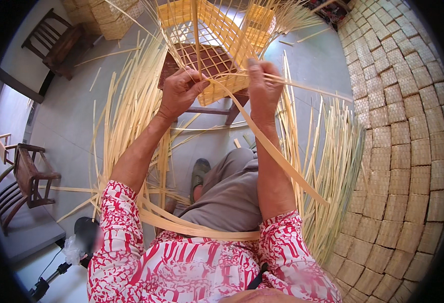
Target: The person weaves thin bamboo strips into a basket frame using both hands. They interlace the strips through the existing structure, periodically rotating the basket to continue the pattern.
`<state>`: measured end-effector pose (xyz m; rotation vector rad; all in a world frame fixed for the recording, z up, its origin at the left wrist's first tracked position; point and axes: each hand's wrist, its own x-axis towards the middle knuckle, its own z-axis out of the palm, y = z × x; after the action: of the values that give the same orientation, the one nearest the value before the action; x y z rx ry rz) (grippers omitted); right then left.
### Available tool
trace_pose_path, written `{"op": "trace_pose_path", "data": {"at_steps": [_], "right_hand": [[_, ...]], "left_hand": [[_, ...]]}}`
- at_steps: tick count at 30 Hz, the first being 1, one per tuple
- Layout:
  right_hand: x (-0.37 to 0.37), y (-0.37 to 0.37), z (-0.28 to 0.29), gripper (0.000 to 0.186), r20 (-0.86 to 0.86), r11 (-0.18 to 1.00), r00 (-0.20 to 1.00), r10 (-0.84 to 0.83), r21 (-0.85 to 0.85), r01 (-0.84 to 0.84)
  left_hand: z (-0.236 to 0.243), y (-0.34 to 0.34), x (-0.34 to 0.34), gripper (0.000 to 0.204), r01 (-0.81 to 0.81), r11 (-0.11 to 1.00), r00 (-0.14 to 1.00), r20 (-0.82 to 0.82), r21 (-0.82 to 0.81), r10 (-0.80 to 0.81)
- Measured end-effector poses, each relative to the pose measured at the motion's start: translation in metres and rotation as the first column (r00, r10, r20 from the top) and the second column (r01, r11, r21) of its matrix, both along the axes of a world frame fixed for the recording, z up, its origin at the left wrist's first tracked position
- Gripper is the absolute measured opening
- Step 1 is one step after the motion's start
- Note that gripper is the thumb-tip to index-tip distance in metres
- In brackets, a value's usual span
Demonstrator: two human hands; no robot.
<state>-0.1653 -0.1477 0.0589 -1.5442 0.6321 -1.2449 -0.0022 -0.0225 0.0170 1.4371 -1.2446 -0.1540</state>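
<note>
An open lattice basket of yellow bamboo strips rests on a dark red wooden stool before my knees. At its near edge, my left hand is closed in a pinch on a bamboo strip, thumb against the weave. My right hand, slightly blurred, is closed around thin bamboo strips whose ends stick out to the right. A wider flat strip curves from the basket edge, passes by my right forearm and ends in the air at lower right. Fingers hide the exact grip points.
Loose bamboo strips lie in heaps left and right of me. More strips cross my lap. Woven blocks are stacked along the right side. Wooden chairs stand at left, with another woven piece behind the basket.
</note>
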Motion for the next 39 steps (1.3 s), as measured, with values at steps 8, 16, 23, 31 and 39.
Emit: {"op": "trace_pose_path", "data": {"at_steps": [8, 16, 23, 31, 39], "right_hand": [[-0.005, -0.025, 0.025, 0.032, -0.012, 0.944, 0.998, -0.061, 0.325, 0.062], [-0.001, -0.055, 0.003, 0.037, -0.091, 0.987, 0.995, 0.034, 0.161, -0.019], [-0.003, -0.055, 0.01, 0.023, 0.402, 0.917, 0.896, -0.191, 0.398, 0.017], [-0.031, -0.083, -0.016, 0.028, 0.59, 0.384, 0.602, -0.538, 0.808, -0.447], [-0.019, -0.035, 0.023, 0.029, 0.342, 0.974, 0.926, -0.157, 0.207, 0.089]], "left_hand": [[-0.013, -0.009, 0.002, 0.012, 0.014, 0.997, 0.994, -0.106, -0.082, -0.023], [0.004, -0.007, -0.006, 0.013, -0.02, 1.0, 0.994, -0.112, 0.002, 0.02], [-0.001, -0.012, -0.001, 0.01, -0.017, 0.996, 0.979, -0.203, -0.087, -0.001], [-0.008, -0.024, -0.008, 0.008, -0.097, 0.987, 0.943, -0.329, -0.124, 0.052], [0.006, -0.019, -0.005, 0.007, -0.188, 0.982, 0.98, -0.069, -0.02, 0.186]]}}
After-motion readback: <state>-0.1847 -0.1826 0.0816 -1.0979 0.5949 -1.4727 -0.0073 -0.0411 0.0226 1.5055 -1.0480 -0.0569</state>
